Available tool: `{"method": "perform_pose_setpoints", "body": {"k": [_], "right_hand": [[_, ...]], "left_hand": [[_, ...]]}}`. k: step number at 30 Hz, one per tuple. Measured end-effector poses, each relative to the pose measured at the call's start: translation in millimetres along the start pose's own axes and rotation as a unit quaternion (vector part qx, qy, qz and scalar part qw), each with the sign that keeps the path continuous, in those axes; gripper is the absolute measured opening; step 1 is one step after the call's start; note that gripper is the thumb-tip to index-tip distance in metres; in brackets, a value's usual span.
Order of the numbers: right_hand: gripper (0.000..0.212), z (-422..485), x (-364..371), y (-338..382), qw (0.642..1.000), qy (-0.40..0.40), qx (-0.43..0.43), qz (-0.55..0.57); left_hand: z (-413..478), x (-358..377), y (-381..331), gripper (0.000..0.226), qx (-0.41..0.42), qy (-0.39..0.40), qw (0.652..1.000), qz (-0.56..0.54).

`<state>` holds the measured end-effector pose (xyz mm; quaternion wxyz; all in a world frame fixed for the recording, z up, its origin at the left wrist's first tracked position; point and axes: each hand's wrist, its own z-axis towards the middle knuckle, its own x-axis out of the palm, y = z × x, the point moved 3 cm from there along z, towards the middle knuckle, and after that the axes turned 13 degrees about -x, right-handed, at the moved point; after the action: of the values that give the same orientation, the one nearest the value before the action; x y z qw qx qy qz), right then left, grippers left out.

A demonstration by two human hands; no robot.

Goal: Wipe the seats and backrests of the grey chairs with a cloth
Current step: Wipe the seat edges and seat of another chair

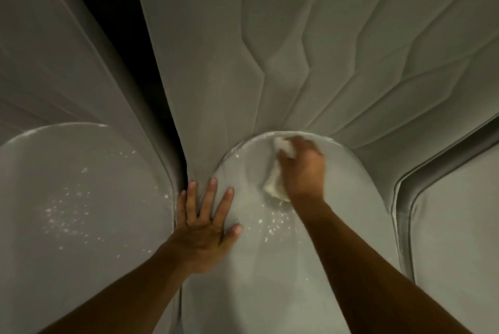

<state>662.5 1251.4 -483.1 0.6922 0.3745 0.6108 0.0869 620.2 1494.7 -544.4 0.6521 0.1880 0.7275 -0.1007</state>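
Note:
A grey padded chair fills the middle of the view: its rounded seat (259, 266) lies below me and its quilted backrest (243, 63) rises behind. My right hand (303, 169) grips a small white cloth (275, 185) and presses it on the seat near the back edge, where seat meets backrest. Part of the cloth shows above and below my fingers. My left hand (205, 225) lies flat on the seat's left edge with fingers spread and holds nothing. White specks (272, 223) dot the seat between my hands.
A second grey chair seat (81, 198) with white specks sits at the left, a dark gap (167, 117) between the two chairs. A third grey seat (459, 225) is partly visible at the right edge.

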Motion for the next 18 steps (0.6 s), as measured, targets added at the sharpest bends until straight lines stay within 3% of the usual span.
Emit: {"method": "perform_pose_setpoints", "body": {"k": [1,3,5,8,12,18], "right_hand": [[0.027,-2.5,-14.4,-17.3,0.994,-0.084,0.071,0.022],[0.028,-7.8,-43.0,-45.8,0.947,-0.224,0.222,0.058],[0.027,-10.1,-57.6,-63.1,0.897,-0.285,0.333,0.063],[0.030,-4.3,-46.8,-55.2,0.915,-0.235,0.324,0.055],[0.027,12.6,-4.9,-8.3,0.972,-0.113,0.201,0.044],[0.025,22.6,37.2,53.8,0.988,-0.001,0.145,0.060]], "left_hand": [[0.1,1.4,-0.2,0.075,0.000,-0.006,1.000,-0.001],[0.0,3.3,0.0,0.077,-0.003,-0.021,1.000,-0.004],[0.4,4.3,-0.5,0.078,-0.002,-0.037,0.999,-0.005],[-0.4,7.8,-0.9,0.080,-0.002,-0.046,0.999,-0.015],[-0.8,11.3,-1.4,0.080,-0.004,-0.040,0.999,-0.020],[-0.3,12.3,-2.1,0.084,-0.002,-0.027,0.998,-0.048]]}}
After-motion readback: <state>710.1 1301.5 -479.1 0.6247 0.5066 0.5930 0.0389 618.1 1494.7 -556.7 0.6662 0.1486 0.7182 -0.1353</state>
